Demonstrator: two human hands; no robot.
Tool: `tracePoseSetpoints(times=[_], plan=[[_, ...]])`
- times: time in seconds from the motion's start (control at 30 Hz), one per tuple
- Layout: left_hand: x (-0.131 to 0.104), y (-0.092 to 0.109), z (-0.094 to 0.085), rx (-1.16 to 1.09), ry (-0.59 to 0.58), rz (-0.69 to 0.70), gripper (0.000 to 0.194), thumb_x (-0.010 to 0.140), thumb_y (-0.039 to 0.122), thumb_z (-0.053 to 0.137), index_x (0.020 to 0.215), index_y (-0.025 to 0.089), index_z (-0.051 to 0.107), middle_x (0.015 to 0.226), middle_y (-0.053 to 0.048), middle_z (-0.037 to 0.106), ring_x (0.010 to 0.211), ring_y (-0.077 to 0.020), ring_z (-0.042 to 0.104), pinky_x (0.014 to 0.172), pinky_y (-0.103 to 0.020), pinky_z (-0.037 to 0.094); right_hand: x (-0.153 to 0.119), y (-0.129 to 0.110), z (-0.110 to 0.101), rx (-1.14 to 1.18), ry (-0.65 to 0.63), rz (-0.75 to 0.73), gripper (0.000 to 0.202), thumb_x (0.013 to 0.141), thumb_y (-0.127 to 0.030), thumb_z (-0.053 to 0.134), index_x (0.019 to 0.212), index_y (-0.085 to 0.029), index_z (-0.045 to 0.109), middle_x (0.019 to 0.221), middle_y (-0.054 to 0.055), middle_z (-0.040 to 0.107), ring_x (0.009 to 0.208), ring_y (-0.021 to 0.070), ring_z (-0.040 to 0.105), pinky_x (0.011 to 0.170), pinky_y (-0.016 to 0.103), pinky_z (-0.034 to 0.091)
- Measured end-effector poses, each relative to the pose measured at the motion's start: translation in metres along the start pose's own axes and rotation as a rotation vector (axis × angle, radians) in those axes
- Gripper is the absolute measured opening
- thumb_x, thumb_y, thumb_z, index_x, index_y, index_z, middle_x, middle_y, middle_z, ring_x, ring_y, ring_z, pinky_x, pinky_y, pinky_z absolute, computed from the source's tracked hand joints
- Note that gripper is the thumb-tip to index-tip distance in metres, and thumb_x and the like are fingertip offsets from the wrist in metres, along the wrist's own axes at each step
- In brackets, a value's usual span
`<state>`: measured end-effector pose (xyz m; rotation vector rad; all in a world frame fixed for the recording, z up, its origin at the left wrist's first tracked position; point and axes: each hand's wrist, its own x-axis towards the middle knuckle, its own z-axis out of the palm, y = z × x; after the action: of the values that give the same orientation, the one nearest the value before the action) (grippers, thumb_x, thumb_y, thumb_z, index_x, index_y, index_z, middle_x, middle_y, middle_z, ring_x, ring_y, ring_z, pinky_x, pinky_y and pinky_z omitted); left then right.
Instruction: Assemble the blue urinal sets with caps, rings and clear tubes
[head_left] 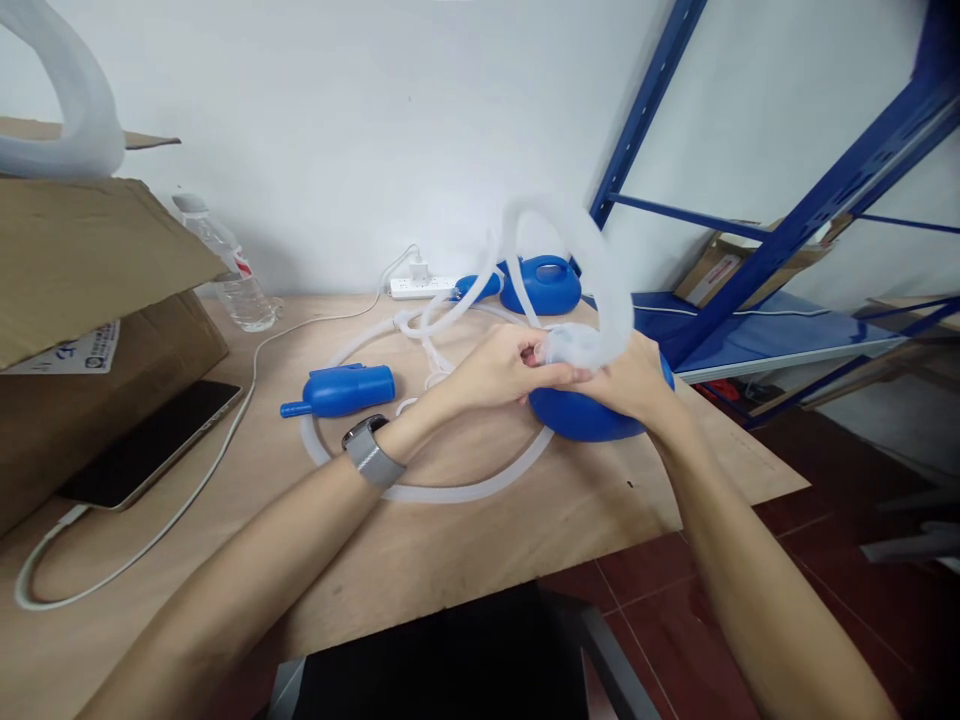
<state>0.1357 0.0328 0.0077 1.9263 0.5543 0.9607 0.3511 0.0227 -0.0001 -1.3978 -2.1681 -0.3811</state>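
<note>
My left hand [517, 368] has its fingers closed at a whitish translucent piece [574, 343] joined to a looping clear tube [611, 275]. From the other side my right hand [626, 378] is wrapped round the same piece, over a blue container [585, 418]. The tube arches up above both hands and is slightly blurred. More translucent tube [465, 492] lies in a wide ring on the wooden table [480, 560]. Inside the ring's left part rests a blue funnel-like part [349, 388]. Behind my hands stands a second blue container with a handle [544, 285].
On the left are an open cardboard box [97, 270], a plastic bottle [236, 270] and a black phone [154, 445] on a white cable. A power strip [424, 288] lies by the wall. Blue shelving [750, 320] stands right, a black chair [450, 660] in front.
</note>
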Motion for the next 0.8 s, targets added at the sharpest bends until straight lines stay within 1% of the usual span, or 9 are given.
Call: tracePoseSetpoints(times=[0.07, 0.17, 0.27, 0.37, 0.5, 0.6, 0.7, 0.77, 0.8], plan=[[0.0, 0.004, -0.002, 0.01, -0.016, -0.016, 0.045, 0.088, 0.054, 0.073, 0.067, 0.017, 0.058, 0.051, 0.005, 0.053, 0.046, -0.0079, 0.05, 0.049, -0.024, 0.035, -0.001, -0.001, 0.001, -0.025, 0.0, 0.018, 0.067, 0.081, -0.085, 0.058, 0.084, -0.021, 0.077, 0.081, 0.011, 0.077, 0.079, 0.0329, 0.071, 0.064, 0.037, 0.04], [0.001, 0.009, -0.013, -0.105, -0.002, -0.089, 0.05, 0.086, 0.06, 0.073, 0.066, 0.017, 0.056, 0.052, 0.003, 0.056, 0.048, -0.0087, 0.052, 0.052, -0.024, 0.041, -0.007, -0.002, 0.003, -0.087, 0.051, 0.074, 0.073, 0.077, -0.089, 0.059, 0.092, -0.019, 0.078, 0.082, 0.013, 0.076, 0.079, 0.0346, 0.071, 0.066, 0.038, 0.04], [0.003, 0.009, -0.031, -0.363, 0.083, -0.225, 0.05, 0.085, 0.064, 0.074, 0.071, 0.019, 0.055, 0.055, 0.003, 0.054, 0.049, -0.0096, 0.052, 0.053, -0.025, 0.046, -0.013, 0.0, 0.006, -0.1, 0.089, 0.054, 0.078, 0.079, -0.089, 0.057, 0.107, -0.019, 0.077, 0.093, 0.014, 0.078, 0.085, 0.0363, 0.071, 0.072, 0.041, 0.043], [0.003, -0.001, -0.048, -0.488, 0.177, -0.355, 0.044, 0.085, 0.059, 0.076, 0.077, 0.021, 0.057, 0.06, 0.003, 0.053, 0.05, -0.0098, 0.051, 0.053, -0.026, 0.047, -0.016, 0.002, 0.008, -0.089, 0.102, 0.024, 0.075, 0.081, -0.088, 0.054, 0.104, -0.02, 0.076, 0.092, 0.013, 0.079, 0.087, 0.0355, 0.071, 0.075, 0.041, 0.043], [-0.001, -0.026, -0.062, -0.243, 0.252, -0.533, 0.045, 0.091, 0.061, 0.065, 0.074, 0.021, 0.055, 0.065, -0.001, 0.057, 0.054, -0.0127, 0.056, 0.057, -0.03, 0.05, -0.017, 0.002, 0.007, -0.079, 0.112, 0.017, 0.072, 0.081, -0.089, 0.052, 0.09, -0.021, 0.074, 0.087, 0.012, 0.077, 0.084, 0.0336, 0.071, 0.075, 0.041, 0.042], [-0.005, -0.039, -0.068, -0.035, 0.256, -0.585, 0.047, 0.091, 0.06, 0.064, 0.067, 0.021, 0.054, 0.061, -0.003, 0.058, 0.052, -0.0169, 0.057, 0.057, -0.034, 0.049, -0.018, 0.002, 0.006, -0.065, 0.117, 0.007, 0.072, 0.082, -0.089, 0.051, 0.088, -0.021, 0.073, 0.088, 0.012, 0.077, 0.085, 0.0338, 0.071, 0.075, 0.042, 0.043], [-0.007, -0.032, -0.069, 0.151, 0.298, -0.547, 0.047, 0.082, 0.044, 0.078, 0.054, 0.022, 0.047, 0.048, 0.002, 0.045, 0.05, -0.0164, 0.05, 0.056, -0.031, 0.04, -0.019, 0.002, 0.006, -0.064, 0.109, 0.007, 0.071, 0.083, -0.088, 0.05, 0.09, -0.021, 0.072, 0.089, 0.012, 0.077, 0.086, 0.0338, 0.071, 0.075, 0.042, 0.042], [-0.007, -0.016, -0.062, 0.3, 0.312, -0.425, 0.046, 0.08, 0.033, 0.08, 0.053, 0.022, 0.045, 0.048, 0.003, 0.041, 0.055, -0.0158, 0.047, 0.06, -0.03, 0.036, -0.019, 0.001, 0.006, -0.066, 0.101, 0.009, 0.069, 0.084, -0.087, 0.051, 0.091, -0.021, 0.071, 0.09, 0.012, 0.077, 0.086, 0.0339, 0.07, 0.075, 0.042, 0.041], [-0.007, -0.007, -0.056, 0.37, 0.302, -0.339, 0.042, 0.082, 0.031, 0.078, 0.055, 0.021, 0.047, 0.052, 0.003, 0.045, 0.059, -0.016, 0.048, 0.063, -0.03, 0.036, -0.019, 0.001, 0.006, -0.067, 0.099, 0.006, 0.067, 0.084, -0.086, 0.053, 0.091, -0.021, 0.071, 0.09, 0.012, 0.077, 0.087, 0.034, 0.07, 0.075, 0.042, 0.041]])
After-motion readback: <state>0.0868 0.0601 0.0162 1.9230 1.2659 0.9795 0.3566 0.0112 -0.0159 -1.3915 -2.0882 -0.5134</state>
